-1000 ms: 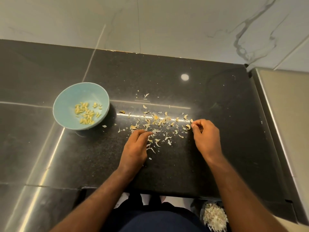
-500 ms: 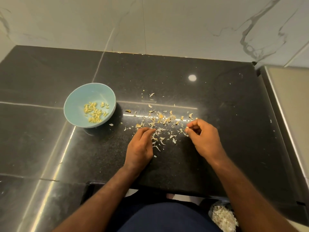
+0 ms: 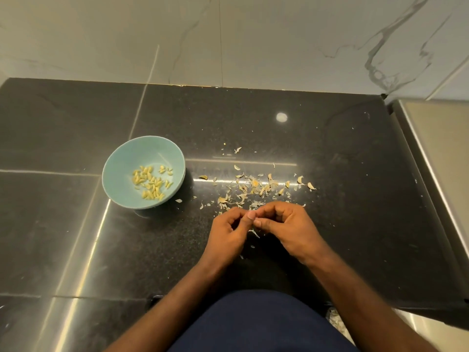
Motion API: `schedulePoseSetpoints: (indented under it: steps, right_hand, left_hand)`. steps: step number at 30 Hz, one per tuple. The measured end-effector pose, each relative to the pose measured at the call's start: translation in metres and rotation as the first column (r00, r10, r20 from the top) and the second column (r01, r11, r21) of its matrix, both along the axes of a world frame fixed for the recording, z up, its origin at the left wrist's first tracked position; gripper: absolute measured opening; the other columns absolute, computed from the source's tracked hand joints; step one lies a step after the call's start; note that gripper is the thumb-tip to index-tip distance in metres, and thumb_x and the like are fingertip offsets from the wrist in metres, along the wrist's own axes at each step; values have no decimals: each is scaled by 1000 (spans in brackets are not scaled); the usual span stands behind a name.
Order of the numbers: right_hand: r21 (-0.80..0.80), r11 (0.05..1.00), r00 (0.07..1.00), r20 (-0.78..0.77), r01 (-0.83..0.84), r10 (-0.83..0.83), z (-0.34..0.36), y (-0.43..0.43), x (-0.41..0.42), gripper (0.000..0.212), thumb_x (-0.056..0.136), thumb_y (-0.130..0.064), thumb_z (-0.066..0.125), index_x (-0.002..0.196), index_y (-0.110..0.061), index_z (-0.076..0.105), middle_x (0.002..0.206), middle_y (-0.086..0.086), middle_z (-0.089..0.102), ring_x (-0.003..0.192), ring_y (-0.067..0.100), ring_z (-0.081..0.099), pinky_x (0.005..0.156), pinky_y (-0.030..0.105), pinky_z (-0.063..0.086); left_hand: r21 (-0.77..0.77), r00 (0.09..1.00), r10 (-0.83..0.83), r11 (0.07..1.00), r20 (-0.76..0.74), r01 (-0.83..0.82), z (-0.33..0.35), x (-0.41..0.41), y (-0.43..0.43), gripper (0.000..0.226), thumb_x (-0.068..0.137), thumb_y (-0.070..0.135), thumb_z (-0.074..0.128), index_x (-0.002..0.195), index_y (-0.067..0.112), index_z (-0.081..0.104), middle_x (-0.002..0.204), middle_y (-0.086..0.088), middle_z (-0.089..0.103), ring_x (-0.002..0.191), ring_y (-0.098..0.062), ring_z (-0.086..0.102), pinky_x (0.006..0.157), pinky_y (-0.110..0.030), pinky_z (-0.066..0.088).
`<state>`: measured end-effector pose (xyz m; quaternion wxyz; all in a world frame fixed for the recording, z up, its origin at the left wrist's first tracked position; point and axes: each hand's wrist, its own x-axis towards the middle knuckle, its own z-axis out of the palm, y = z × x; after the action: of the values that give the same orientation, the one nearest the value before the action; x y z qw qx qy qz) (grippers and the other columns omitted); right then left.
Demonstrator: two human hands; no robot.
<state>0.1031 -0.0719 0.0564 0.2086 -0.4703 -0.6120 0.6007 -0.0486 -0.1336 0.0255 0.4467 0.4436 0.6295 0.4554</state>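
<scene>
Both hands meet near the middle of the view. The left hand (image 3: pixel 225 237) and right hand (image 3: pixel 286 229) are raised slightly over the counter, fingers curled and fingertips (image 3: pixel 256 222) pressed together. Whatever sits between those tips is hidden, so I cannot tell whether either hand grasps anything or merely closes against the other.

At twelve o'clock, filling the top of the view, stands a pale marble wall (image 3: pixel 228 34) with grey veins. Below it lies the black speckled countertop (image 3: pixel 342 153), glossy and streaked with reflections. At three o'clock a brushed steel surface (image 3: pixel 436 138) butts against the counter's edge. At six o'clock, between the forearms, shows a dark blue garment (image 3: pixel 253 323).

A light blue bowl (image 3: pixel 119 158) stands on the counter at ten o'clock from the hands, well apart from them. On its floor lies a loose heap of yellowish peeled kernels (image 3: pixel 149 182).

A scatter of husks and unpeeled pieces (image 3: pixel 253 186) lies at twelve o'clock from the hands, its near edge just beyond the knuckles and its far bits trailing toward one o'clock. One curved piece (image 3: pixel 311 186) marks the right end of the scatter; another (image 3: pixel 203 177) lies at its left end, near the bowl. A single pale flake (image 3: pixel 253 233) lies on the counter directly under the joined fingers.
</scene>
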Motion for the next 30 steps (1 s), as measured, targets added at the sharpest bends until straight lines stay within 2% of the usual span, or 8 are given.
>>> schedulePoseSetpoints:
  steps: [5,8,12,15,18,20,25,30]
  right_hand:
    - [31,999,998,43,34,-35,5,7,-9,13,84,-12,77,97,-14,73,85,2,76,82,17,74,78,36,61]
    - [100,993,996,59,67,-73,12,11,-19,13,86,-10,75,96,-17,77,87,-4,77,84,9,73,79,27,59]
    - [204,972,979,135,121,-150,22,16,-28,27,93,-4,66,98,-29,75,88,-14,74,84,6,70,77,21,57]
    - [247,969,965,250,9,-73,33,14,-30,39,97,-11,62,111,-47,64,98,-29,67,94,4,65,86,22,55]
    - [146,986,991,95,75,-90,45,9,-40,21,88,-27,70,108,-34,70,100,-14,74,98,3,68,90,27,56]
    - [74,991,994,-13,114,-113,49,8,-45,24,82,-32,70,104,-23,74,97,-6,77,94,9,72,88,32,59]
    - [154,985,997,14,76,-79,44,9,-42,13,87,-15,73,99,-19,75,93,-5,76,91,11,72,86,34,60]
    - [207,978,998,56,-11,-1,36,5,-41,19,88,-6,72,100,-21,75,89,-5,75,86,10,72,80,25,58]
  left_hand:
    - [-54,990,-107,992,93,112,20,-25,14,16,95,21,64,90,11,76,76,0,73,66,-6,65,64,-18,51]
    - [-86,985,-32,995,172,47,25,-31,19,15,95,20,63,92,12,76,68,-2,69,54,-8,57,56,-19,48]
    - [-83,942,128,991,310,-107,29,-41,24,14,94,11,63,99,6,75,73,-7,71,62,-14,61,60,-22,52]
    - [-44,941,120,993,316,-112,35,-50,24,14,92,5,65,101,3,75,80,-12,74,68,-15,65,64,-21,55]
    - [37,970,48,998,238,-58,44,-50,23,16,90,6,67,103,6,76,86,-7,77,78,-15,72,69,-25,59]
    - [65,971,37,996,234,-54,48,-48,22,15,88,6,69,102,6,76,88,-3,78,83,-16,74,73,-25,59]
    - [-30,906,112,994,409,-109,48,-48,19,14,84,12,72,94,2,75,81,-10,75,73,-18,70,66,-23,56]
    - [-184,821,116,983,559,-14,37,-47,15,25,81,22,70,93,-1,72,79,-9,71,67,-10,63,58,-21,51]
